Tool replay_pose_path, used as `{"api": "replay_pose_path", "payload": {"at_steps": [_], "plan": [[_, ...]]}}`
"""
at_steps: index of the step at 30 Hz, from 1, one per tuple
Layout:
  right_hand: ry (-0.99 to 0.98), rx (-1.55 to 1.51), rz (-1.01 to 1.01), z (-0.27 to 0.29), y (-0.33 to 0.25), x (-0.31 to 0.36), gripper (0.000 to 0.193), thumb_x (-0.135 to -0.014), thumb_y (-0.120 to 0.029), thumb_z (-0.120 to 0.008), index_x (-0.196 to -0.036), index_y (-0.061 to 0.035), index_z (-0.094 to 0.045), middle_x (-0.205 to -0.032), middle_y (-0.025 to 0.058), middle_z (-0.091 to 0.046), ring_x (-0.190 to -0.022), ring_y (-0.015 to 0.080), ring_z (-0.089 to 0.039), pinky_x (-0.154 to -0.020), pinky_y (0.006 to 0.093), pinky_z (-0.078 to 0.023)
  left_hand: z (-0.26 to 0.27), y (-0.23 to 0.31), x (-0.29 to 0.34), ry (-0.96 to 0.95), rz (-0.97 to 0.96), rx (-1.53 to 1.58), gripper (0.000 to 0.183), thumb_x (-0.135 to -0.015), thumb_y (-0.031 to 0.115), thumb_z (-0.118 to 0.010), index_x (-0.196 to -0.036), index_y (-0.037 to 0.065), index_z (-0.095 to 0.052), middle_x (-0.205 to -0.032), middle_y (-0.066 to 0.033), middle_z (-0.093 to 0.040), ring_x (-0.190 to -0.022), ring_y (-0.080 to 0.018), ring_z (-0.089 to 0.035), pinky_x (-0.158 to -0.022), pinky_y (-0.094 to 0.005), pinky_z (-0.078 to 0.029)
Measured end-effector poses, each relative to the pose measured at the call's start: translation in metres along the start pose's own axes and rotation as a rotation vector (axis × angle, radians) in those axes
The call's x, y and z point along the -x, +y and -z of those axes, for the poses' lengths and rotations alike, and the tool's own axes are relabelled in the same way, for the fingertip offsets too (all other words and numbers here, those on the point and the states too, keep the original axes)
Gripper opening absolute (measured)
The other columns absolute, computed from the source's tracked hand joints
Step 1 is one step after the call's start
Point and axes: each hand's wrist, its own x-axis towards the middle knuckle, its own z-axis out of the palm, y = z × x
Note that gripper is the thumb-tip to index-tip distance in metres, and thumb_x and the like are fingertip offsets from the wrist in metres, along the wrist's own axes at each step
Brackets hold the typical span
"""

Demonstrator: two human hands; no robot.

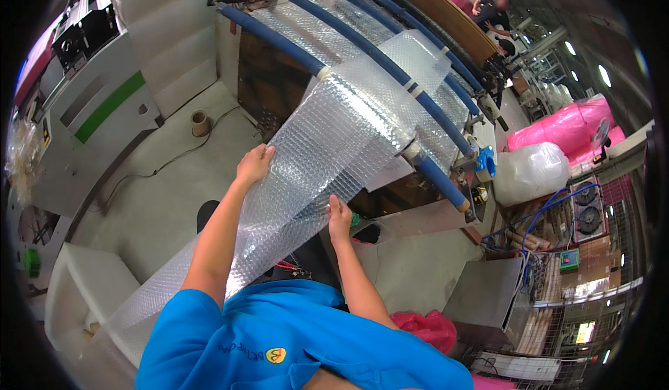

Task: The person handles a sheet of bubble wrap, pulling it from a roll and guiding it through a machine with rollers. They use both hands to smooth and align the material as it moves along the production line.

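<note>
At the far left of the frame stands a grey machine point(104, 146) with a green stripe point(111, 108) across its panel, and below it, toward the lower left, a white hollow block point(90, 278). Right of these, a brown cardboard core point(202, 130) sits on the grey floor point(167, 181) beside a dark cable. Left of centre, the left hand point(256, 165) pinches the left edge of a clear bubble-wrap sheet point(300, 160), fingers nearly closed. The sheet runs from the blue-covered rollers point(272, 38) at the top, down through the middle of the frame, and past the left forearm to the lower left. Just right of centre and lower, the right hand point(339, 217) grips the sheet's right edge, its thumb raised along it. Farther right, near the bottom, lies a crumpled red-pink bag point(426, 329), with a grey metal box point(477, 289) beyond it. In the upper right a person in dark clothing point(491, 17) is in the background; below, a white wrapped roll point(533, 172) rests against large pink rolls point(564, 125) near the right side.
</note>
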Motion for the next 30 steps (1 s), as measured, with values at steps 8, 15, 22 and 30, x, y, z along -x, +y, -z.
{"api": "replay_pose_path", "payload": {"at_steps": [8,15,22,30], "plan": [[0.113,0.115,0.108,-0.002,0.024,-0.020,0.039,-0.083,-0.039,-0.049,-0.061,-0.0067,-0.046,-0.057,-0.0039,-0.038,-0.054,0.0055,-0.034,-0.048,0.0219,-0.029,-0.025,0.008,0.009,0.203,-0.087,-0.167,0.032,-0.086,0.039,-0.033,-0.085,0.008,-0.043,-0.068,-0.0229,-0.055,-0.068,-0.0412,-0.053,-0.058,-0.0497,-0.039],[0.126,0.081,0.050,-0.003,0.019,-0.012,0.039,-0.082,-0.038,-0.050,-0.060,-0.0053,-0.045,-0.055,-0.0030,-0.041,-0.050,0.0067,-0.037,-0.046,0.0240,-0.031,-0.031,-0.002,0.004,0.249,-0.206,-0.158,0.033,-0.086,0.035,-0.033,-0.094,0.005,-0.045,-0.070,-0.0246,-0.054,-0.066,-0.0436,-0.051,-0.059,-0.0515,-0.037],[0.123,0.087,0.021,-0.006,0.027,-0.016,0.037,-0.081,-0.038,-0.051,-0.066,-0.0042,-0.052,-0.055,-0.0033,-0.043,-0.051,0.0056,-0.040,-0.047,0.0222,-0.034,-0.026,-0.004,0.002,0.207,-0.166,-0.119,0.030,-0.086,0.034,-0.035,-0.083,0.006,-0.043,-0.065,-0.0238,-0.053,-0.065,-0.0437,-0.050,-0.056,-0.0498,-0.037],[0.123,0.157,0.032,-0.001,0.032,-0.015,0.040,-0.081,-0.041,-0.050,-0.073,-0.0018,-0.055,-0.057,0.0000,-0.048,-0.054,0.0083,-0.046,-0.050,0.0244,-0.038,-0.028,0.000,0.007,0.196,-0.167,-0.112,0.030,-0.087,0.033,-0.035,-0.083,0.004,-0.043,-0.065,-0.0240,-0.052,-0.065,-0.0439,-0.049,-0.055,-0.0486,-0.035]]}}
